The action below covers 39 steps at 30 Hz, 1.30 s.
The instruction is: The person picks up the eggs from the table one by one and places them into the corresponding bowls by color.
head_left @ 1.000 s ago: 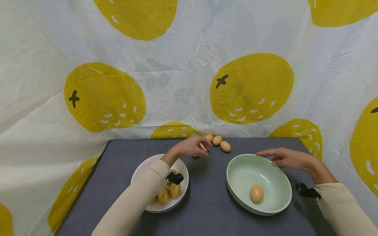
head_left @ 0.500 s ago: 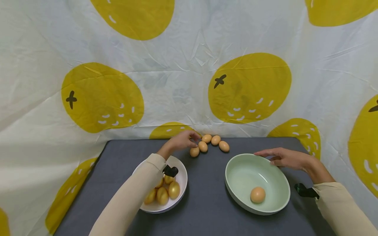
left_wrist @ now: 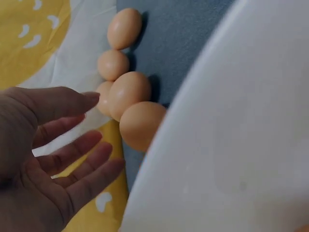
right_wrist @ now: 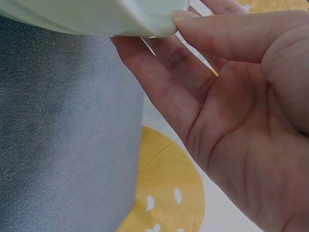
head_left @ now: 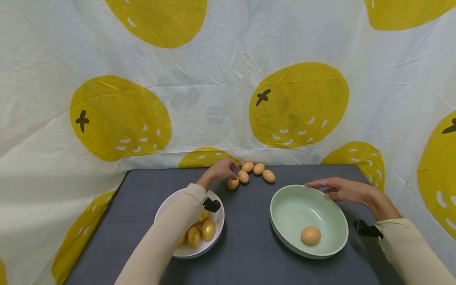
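Note:
My left hand hovers beside a group of brown eggs at the far table edge. In the left wrist view its fingers are spread, apart from the nearest egg. Below the left forearm stands a white bowl with several golden eggs, partly covered by the sleeve. My right hand holds the far right rim of a pale green bowl. Its thumb lies at the rim and the fingers against the outer wall. A single brown egg lies inside that bowl.
A dark grey cloth covers the table. Behind it hangs a white curtain printed with yellow fruit, meeting the table's back edge. More brown eggs lie close together there, near the curtain.
My left hand has drawn back leftward off the brown eggs, uncovering the nearest ones, then moved slightly right again. My right hand keeps its place on the green bowl.

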{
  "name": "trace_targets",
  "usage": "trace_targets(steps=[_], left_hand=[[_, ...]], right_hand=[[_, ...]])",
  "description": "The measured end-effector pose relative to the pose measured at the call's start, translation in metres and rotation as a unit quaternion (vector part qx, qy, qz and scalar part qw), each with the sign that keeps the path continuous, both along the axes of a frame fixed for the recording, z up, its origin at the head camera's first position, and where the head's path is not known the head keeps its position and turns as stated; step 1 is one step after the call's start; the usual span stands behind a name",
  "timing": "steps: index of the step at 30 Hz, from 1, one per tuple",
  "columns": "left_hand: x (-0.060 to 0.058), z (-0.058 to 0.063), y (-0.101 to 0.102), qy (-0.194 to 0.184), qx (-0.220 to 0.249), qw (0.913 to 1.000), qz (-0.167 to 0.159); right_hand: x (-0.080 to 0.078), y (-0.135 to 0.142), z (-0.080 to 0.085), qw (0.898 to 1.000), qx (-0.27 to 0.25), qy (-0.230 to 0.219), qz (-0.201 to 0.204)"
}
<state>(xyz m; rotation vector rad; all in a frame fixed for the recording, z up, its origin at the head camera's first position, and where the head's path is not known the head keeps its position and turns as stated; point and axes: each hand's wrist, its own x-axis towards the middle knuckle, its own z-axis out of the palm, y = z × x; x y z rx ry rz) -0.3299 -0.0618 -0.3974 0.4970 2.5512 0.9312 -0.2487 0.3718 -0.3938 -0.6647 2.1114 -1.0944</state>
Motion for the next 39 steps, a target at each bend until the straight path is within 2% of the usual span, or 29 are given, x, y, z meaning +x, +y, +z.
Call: trace_targets(steps=[12,19,28,35,39], left_hand=[[0.001,-0.009,0.013,-0.007,-0.016,0.9992,0.036],[0.002,-0.012,0.016,0.003,-0.050,0.9970,0.059],[0.000,-0.013,0.017,-0.020,-0.065,0.9935,0.091],[-0.004,-0.017,0.031,-0.034,-0.065,0.9908,0.114],[-0.002,-0.020,0.036,-0.020,-0.071,0.9887,0.131]], right_hand=[[0.001,0.000,-0.002,1.000,0.001,0.001,-0.003],[0.000,0.001,-0.004,1.000,0.004,0.012,0.002],[-0.001,0.001,-0.004,1.000,0.005,0.012,0.002],[-0.001,0.001,-0.004,1.000,0.001,0.003,0.000],[0.000,0.001,-0.004,1.000,0.005,0.006,-0.003]])
